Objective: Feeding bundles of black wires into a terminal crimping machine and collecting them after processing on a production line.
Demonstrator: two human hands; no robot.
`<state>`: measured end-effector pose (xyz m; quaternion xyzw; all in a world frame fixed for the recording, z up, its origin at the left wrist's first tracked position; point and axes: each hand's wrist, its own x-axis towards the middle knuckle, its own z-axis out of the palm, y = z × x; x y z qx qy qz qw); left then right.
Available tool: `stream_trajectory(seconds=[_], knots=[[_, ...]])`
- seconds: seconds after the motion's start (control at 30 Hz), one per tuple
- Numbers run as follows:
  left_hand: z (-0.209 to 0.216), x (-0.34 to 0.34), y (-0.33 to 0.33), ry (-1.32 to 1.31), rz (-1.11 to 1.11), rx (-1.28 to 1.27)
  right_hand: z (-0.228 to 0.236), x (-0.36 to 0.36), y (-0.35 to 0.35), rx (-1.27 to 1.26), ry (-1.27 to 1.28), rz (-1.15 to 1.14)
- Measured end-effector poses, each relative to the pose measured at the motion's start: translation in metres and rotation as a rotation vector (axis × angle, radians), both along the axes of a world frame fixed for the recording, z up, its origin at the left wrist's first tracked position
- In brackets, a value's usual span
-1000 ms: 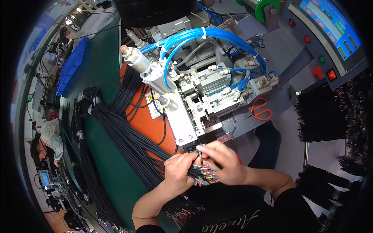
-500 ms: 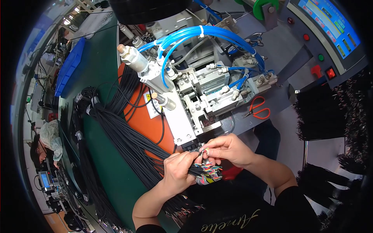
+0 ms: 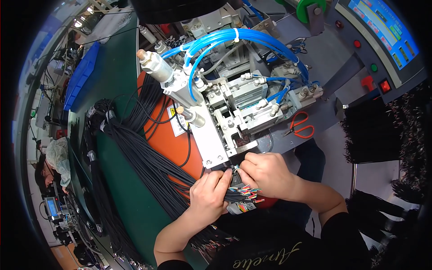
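Observation:
Both hands meet at the front edge of the machine [image 3: 213,146], a metal fixture with cylinders and blue air hoses. My left hand [image 3: 208,192] is closed on a black cable, its thumb and forefinger near the cable's end. Beside it, my right hand [image 3: 269,174] pinches the short, thin wires [image 3: 236,168] at that end; the fingertips partly hide them. Below and between the hands, a bunch of cable ends with coloured wires [image 3: 246,193] pokes out from under my left hand. The long black cables [image 3: 144,155] run back over the bench to the upper left.
Red-handled scissors [image 3: 300,126] lie right of the machine. An orange board [image 3: 173,144] rests on the green bench top [image 3: 119,189]. A blue tray [image 3: 82,77] stands at far left. A screen with buttons [image 3: 382,40] rises at upper right. Cable bundles [image 3: 373,135] hang at right.
My right hand has turned knuckles-up and moved slightly towards the machine, fingers curling in on the wire ends. My left hand's fingers have shifted closer to the fixture, still on the cable.

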<state>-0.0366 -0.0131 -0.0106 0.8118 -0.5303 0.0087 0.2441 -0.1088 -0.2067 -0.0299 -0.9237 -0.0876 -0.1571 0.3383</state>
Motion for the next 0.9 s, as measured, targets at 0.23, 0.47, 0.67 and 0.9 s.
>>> stream_trajectory(seconds=[0.23, 0.47, 0.67, 0.9], knots=[[-0.003, 0.000, 0.000, -0.002, -0.026, 0.022, -0.009, -0.001, 0.000, 0.125, -0.005, -0.017], [-0.001, 0.001, 0.000, 0.009, -0.039, 0.024, -0.010, -0.002, 0.001, 0.075, -0.014, -0.020], [0.003, 0.001, -0.002, 0.033, -0.049, 0.053, -0.015, -0.002, 0.002, 0.086, -0.049, -0.032], [0.011, 0.004, -0.005, -0.043, -0.152, 0.131, -0.009, 0.000, 0.004, -0.150, -0.064, -0.021]])
